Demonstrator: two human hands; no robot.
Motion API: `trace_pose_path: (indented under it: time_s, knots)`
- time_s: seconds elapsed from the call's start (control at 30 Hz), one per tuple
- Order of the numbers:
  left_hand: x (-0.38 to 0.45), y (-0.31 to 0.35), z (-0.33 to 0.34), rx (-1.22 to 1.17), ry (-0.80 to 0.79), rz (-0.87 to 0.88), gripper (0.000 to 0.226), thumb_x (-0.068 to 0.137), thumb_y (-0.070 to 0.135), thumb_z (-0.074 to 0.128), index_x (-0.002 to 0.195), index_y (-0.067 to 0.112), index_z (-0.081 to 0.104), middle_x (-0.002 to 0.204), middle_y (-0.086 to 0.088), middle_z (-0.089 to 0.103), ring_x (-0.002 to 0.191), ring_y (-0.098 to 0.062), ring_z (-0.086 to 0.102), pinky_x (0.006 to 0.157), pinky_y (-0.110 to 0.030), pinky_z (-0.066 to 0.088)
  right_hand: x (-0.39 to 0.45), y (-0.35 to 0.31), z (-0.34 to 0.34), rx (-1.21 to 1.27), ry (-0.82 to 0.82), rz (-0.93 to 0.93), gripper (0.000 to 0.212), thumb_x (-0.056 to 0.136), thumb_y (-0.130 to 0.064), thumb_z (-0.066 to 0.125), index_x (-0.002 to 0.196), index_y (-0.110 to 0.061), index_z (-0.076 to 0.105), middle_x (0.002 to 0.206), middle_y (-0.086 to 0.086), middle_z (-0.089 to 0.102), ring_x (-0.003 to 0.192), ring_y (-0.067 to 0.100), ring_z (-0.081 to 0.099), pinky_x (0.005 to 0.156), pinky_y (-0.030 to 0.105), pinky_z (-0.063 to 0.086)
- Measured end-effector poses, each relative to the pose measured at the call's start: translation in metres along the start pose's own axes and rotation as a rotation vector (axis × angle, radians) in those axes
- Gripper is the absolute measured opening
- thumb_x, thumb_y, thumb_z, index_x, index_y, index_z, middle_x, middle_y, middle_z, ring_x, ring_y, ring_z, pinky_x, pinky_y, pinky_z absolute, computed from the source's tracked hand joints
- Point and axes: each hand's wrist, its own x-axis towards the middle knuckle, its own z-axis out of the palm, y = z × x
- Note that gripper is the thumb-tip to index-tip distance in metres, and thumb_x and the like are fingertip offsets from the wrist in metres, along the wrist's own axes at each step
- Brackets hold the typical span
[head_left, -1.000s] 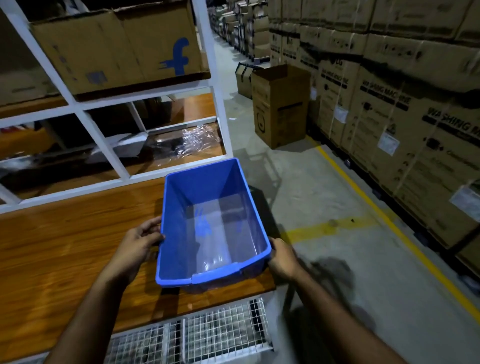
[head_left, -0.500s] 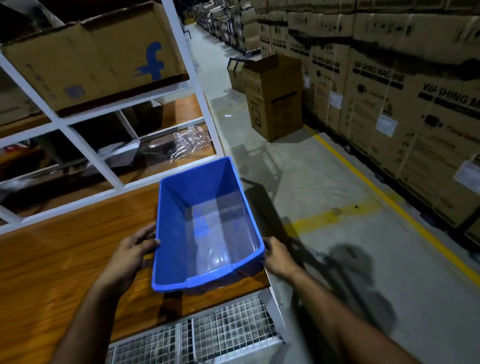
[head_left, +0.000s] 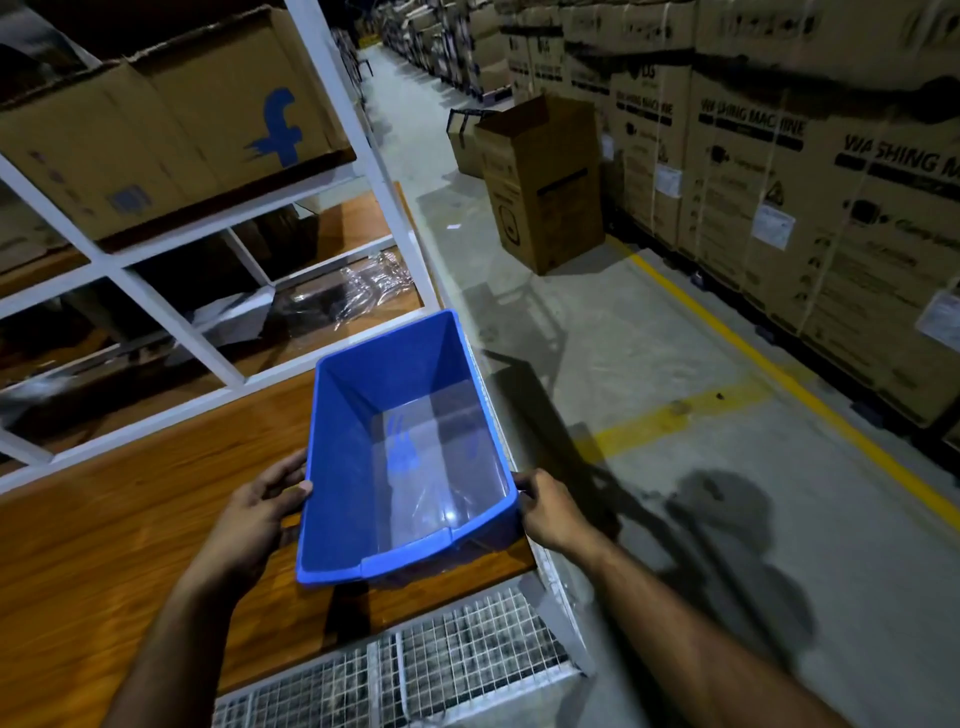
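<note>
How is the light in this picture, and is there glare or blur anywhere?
Head view: dim light; a glare spot low inside the blue bin; the person's dark shadow on the concrete floor at right; the wide lens slants the white rack post; the lower left corner looks smeared.

Single wide head view faces forward and down, close above the blue bin (head_left: 358, 415)

**stockguy:** What kind of place is this, a warehouse?

**palletpete:** Yep, warehouse. Tall brown cardboard cartons (head_left: 753, 171) printed "WASHING MACHINE" are stacked along a long aisle. There's a yellow painted line (head_left: 779, 375) on the grey concrete floor (head_left: 597, 338), white metal racking (head_left: 387, 202) holding a brown cardboard box with a blue logo (head_left: 171, 140), and an open blue plastic bin (head_left: 363, 395).
</note>
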Motion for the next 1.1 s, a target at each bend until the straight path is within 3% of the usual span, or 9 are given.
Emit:
trace_pose_path:
  time_s: [0.07, 0.2, 0.4, 0.6, 0.7, 1.1]
  knots:
    - [-0.002, 0.0, 0.001, 0.002, 0.006, -0.002, 0.044, 0.098, 0.012, 0.051, 0.13, 0.042, 0.055, 0.132, 0.007, 0.062, 0.117, -0.018, 0.06, 0.083, -0.044, 0.056, 0.001, 0.0, -0.001, 0.016, -0.006, 0.026, 0.026, 0.097, -0.006, 0.049, 0.12, -0.009, 0.061, 0.122, 0.007, 0.064, 0.111, 0.019, 0.06, 0.096, 0.033, 0.05]
    - [-0.006, 0.003, 0.004, 0.024, 0.016, -0.007, 0.044, 0.099, 0.013, 0.05, 0.134, 0.04, 0.052, 0.129, 0.007, 0.063, 0.115, -0.015, 0.06, 0.082, -0.043, 0.055, 0.001, 0.0, -0.002, 0.009, -0.03, 0.018, 0.027, 0.097, -0.004, 0.048, 0.12, -0.007, 0.061, 0.11, -0.002, 0.061, 0.103, 0.012, 0.057, 0.084, 0.02, 0.045]
    - [-0.009, 0.004, 0.008, 0.021, 0.028, -0.016, 0.043, 0.1, 0.014, 0.05, 0.136, 0.035, 0.052, 0.122, 0.003, 0.067, 0.111, -0.016, 0.063, 0.075, -0.037, 0.055, -0.001, -0.006, -0.009, -0.012, -0.052, -0.009, 0.03, 0.096, 0.001, 0.046, 0.121, -0.004, 0.062, 0.117, 0.003, 0.064, 0.11, 0.014, 0.057, 0.082, 0.014, 0.039]
    - [-0.011, 0.002, 0.007, 0.0, 0.027, -0.032, 0.041, 0.1, 0.016, 0.05, 0.136, 0.035, 0.054, 0.119, -0.001, 0.07, 0.113, -0.019, 0.065, 0.082, -0.044, 0.057, 0.002, -0.003, -0.01, -0.036, -0.051, -0.028, 0.033, 0.095, 0.004, 0.044, 0.123, -0.002, 0.06, 0.124, 0.013, 0.064, 0.116, 0.024, 0.059, 0.09, 0.023, 0.044]
    - [-0.014, 0.004, 0.008, -0.009, 0.026, -0.036, 0.041, 0.1, 0.015, 0.049, 0.136, 0.034, 0.053, 0.119, -0.001, 0.07, 0.113, -0.019, 0.064, 0.085, -0.048, 0.055, 0.002, -0.004, -0.01, -0.035, -0.063, -0.036, 0.032, 0.095, 0.003, 0.045, 0.123, -0.002, 0.06, 0.124, 0.012, 0.064, 0.118, 0.022, 0.058, 0.089, 0.018, 0.042]
    - [-0.022, 0.011, 0.013, -0.014, 0.036, -0.037, 0.043, 0.1, 0.013, 0.048, 0.139, 0.032, 0.051, 0.12, -0.002, 0.067, 0.108, -0.018, 0.063, 0.077, -0.042, 0.055, -0.002, -0.008, -0.012, -0.027, -0.079, -0.035, 0.033, 0.096, 0.0, 0.046, 0.124, -0.007, 0.061, 0.124, 0.01, 0.066, 0.112, 0.017, 0.06, 0.089, 0.021, 0.047]
